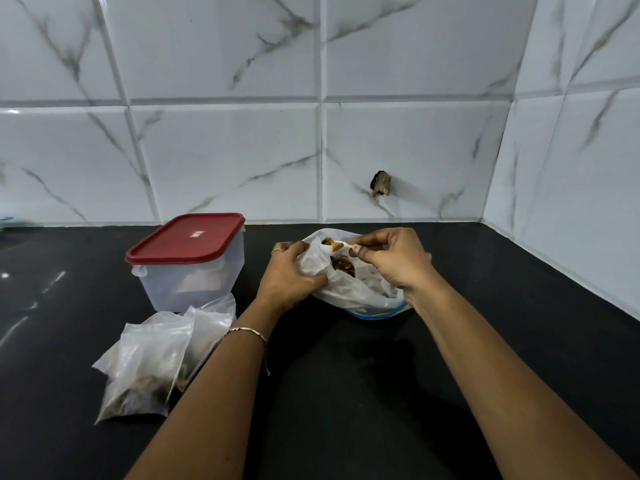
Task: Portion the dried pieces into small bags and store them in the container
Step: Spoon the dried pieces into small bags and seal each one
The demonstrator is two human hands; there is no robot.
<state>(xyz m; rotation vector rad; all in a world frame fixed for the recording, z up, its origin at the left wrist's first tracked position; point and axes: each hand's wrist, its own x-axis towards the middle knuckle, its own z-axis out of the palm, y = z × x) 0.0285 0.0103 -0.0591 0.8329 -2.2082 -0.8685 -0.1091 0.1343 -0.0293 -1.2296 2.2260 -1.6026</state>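
Note:
My left hand (pixel 291 277) grips the rim of a small clear plastic bag (pixel 313 261) and holds its mouth open. My right hand (pixel 391 259) pinches a white spoon (pixel 341 245) loaded with brown dried pieces (pixel 331 244) at the bag's mouth. More dried pieces (pixel 343 265) lie in a larger plastic bag (pixel 360 289) that sits in a blue-rimmed bowl (pixel 377 311) under my hands. A clear container with a red lid (pixel 187 239) stands shut to the left. Two filled small bags (pixel 149 362) lie in front of it.
Everything rests on a black countertop (pixel 346 393). White marble-look tiled walls (pixel 398 150) close off the back and the right side, meeting in a corner at the far right. A small dark hole (pixel 381 183) marks the back wall.

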